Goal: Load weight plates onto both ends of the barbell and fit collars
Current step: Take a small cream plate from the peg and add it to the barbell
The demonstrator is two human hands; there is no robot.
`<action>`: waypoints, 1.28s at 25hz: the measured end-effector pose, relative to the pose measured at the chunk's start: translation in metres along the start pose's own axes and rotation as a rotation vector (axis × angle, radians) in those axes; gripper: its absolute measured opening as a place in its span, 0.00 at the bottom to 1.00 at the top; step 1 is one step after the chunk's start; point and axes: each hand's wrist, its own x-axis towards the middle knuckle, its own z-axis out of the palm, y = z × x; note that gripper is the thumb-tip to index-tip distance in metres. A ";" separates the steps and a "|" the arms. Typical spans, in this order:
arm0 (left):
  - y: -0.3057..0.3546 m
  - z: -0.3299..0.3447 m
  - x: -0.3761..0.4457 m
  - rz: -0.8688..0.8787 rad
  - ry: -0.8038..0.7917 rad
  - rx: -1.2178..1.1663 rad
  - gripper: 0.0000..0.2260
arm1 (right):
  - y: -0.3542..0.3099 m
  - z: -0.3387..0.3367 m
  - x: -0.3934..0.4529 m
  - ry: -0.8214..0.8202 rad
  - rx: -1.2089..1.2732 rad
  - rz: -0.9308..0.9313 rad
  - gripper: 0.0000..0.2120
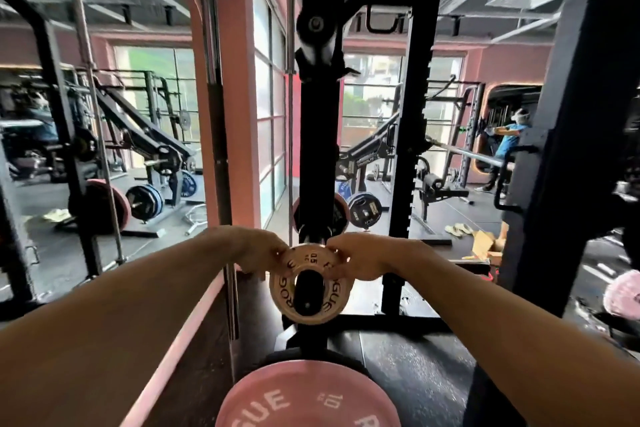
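Observation:
A small white plate [282, 291] marked 0.5 sits on a black peg or sleeve end [308, 293] at the foot of the black rack upright [317, 149]. My left hand [258, 250] grips its upper left rim and my right hand [362, 258] grips its upper right rim, fingers curled over the edge. Below it, close to me, is a pink 10 plate [304, 399]. The barbell [464, 152] lies on the rack at the right, partly hidden by a dark post.
Pink and blue plates [143, 201] hang on racks at the left. A pink column [239, 97] with upright bars stands left of the upright. A cardboard box [486, 243] and sandals lie on the floor at right. A person in blue [509, 142] stands far right.

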 end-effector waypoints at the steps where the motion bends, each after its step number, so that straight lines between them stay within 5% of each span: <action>1: 0.008 0.006 -0.015 -0.026 -0.005 -0.020 0.05 | -0.008 0.002 -0.017 -0.003 -0.011 -0.033 0.12; 6: 0.055 0.034 -0.098 -0.140 -0.007 -0.221 0.05 | -0.046 0.002 -0.098 0.019 0.010 -0.127 0.10; 9: 0.096 0.043 -0.146 -0.091 0.063 -0.126 0.06 | -0.061 -0.012 -0.156 0.049 0.023 -0.136 0.14; 16: 0.201 0.052 -0.198 0.326 0.319 -0.205 0.08 | -0.050 -0.052 -0.294 0.259 0.104 -0.026 0.10; 19: 0.253 0.057 -0.205 0.449 0.424 -0.341 0.07 | -0.039 -0.061 -0.350 0.421 0.318 0.108 0.05; 23: 0.318 0.064 -0.205 0.532 0.386 -0.514 0.12 | -0.035 -0.061 -0.420 0.553 0.643 0.250 0.03; 32: 0.480 0.138 -0.203 0.768 0.192 -0.575 0.04 | -0.007 -0.049 -0.602 0.676 0.469 0.523 0.11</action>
